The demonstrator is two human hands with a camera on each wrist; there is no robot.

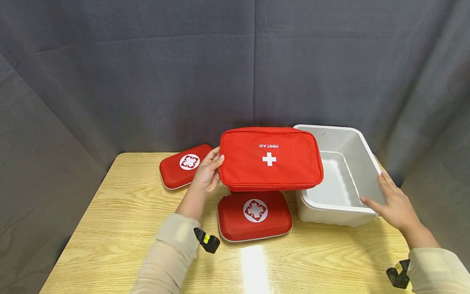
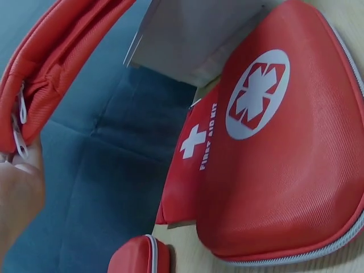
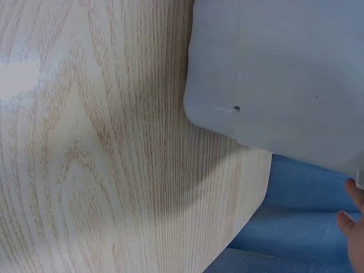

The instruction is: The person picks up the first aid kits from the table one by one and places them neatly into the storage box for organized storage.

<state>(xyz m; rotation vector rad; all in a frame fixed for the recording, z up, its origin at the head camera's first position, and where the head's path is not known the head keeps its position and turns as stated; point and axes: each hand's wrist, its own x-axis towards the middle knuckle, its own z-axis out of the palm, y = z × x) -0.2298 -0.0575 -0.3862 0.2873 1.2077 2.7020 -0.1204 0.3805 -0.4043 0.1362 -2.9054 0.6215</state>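
My left hand (image 1: 207,172) grips the left end of a red first aid bag (image 1: 271,171), fingers behind and thumb in front. The bag is held up above the table, its white cross and upside-down lettering facing me. Zipper pulls (image 2: 20,133) hang at the gripped end in the left wrist view. On the right, my right hand (image 1: 396,204) rests at the near right corner of a white plastic bin (image 1: 332,207), fingers extended and spread along its rim. The bin's visible inside holds nothing, and the raised bag overlaps its left side in the head view.
A red hard-shell first aid case (image 1: 253,228) lies below the raised bag. Another such case (image 1: 176,173) sits at the back left. Beyond the nearer case, a flat red first aid pouch (image 2: 190,148) shows in the left wrist view. Grey curtains (image 1: 183,81) enclose the wooden table (image 1: 121,228).
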